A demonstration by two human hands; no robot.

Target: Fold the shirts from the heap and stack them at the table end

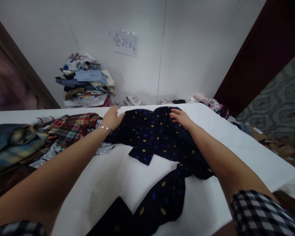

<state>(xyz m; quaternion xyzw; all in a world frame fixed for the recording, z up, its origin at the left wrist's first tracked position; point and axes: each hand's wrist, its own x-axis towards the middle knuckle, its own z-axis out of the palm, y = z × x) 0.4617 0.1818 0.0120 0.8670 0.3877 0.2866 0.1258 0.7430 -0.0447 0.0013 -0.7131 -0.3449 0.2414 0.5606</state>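
A dark navy shirt (153,131) with small blue and yellow leaf shapes lies spread on the white table. One part of it (162,196) trails toward me, off the bottom of the view. At the shirt's far left edge is my left hand (112,118), a bracelet on its wrist, its thumb and fingers apart beside the cloth. My right hand (181,118) rests on the far right part of the shirt, fingers stretched out over the fabric. Neither hand shows a grip on the cloth.
Plaid clothes (71,126) lie heaped along the left side of the white table (226,141). A tall stack of folded clothes (88,80) stands at the back left by the wall. More garments (206,100) lie beyond the far right edge. A handwritten paper sign (126,44) hangs on the wall.
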